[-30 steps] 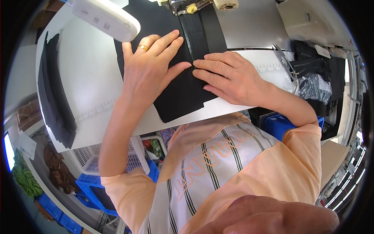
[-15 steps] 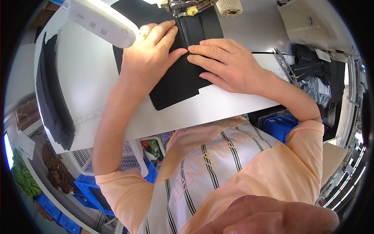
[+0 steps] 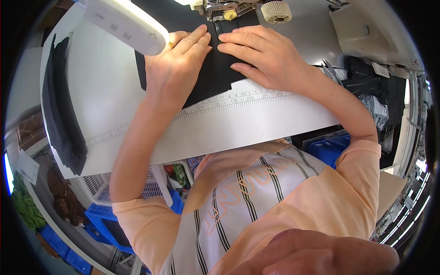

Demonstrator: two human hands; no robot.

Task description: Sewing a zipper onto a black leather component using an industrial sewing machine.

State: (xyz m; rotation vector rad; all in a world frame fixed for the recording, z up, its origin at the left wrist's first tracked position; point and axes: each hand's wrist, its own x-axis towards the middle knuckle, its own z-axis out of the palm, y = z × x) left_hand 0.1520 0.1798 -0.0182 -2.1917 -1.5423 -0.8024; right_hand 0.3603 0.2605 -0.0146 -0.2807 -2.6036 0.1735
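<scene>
My left hand (image 3: 176,68) lies flat on a black fabric piece (image 3: 214,78), left of a zipper strip (image 3: 216,30) that runs under the presser foot (image 3: 214,18) of a sewing machine (image 3: 222,7). My right hand (image 3: 266,59) rests on the same fabric right of the zipper, fingers extended and slightly apart, their tips close to the presser foot. The fabric lies on a white table (image 3: 229,123) with a printed ruler strip along it. A white lamp (image 3: 123,25) partly covers my left hand's thumb side.
A stack of black cut pieces (image 3: 64,110) lies at the left. Scissors (image 3: 331,72), black zippered items (image 3: 364,78) and a plastic-wrapped bundle (image 3: 373,110) are at the right. Below the table are a white basket (image 3: 94,185), blue crates (image 3: 103,224) and green cloth (image 3: 25,201).
Both hands and the black fabric have moved forward, away from my body toward the machine, uncovering more of the table and ruler strip at the near side.
</scene>
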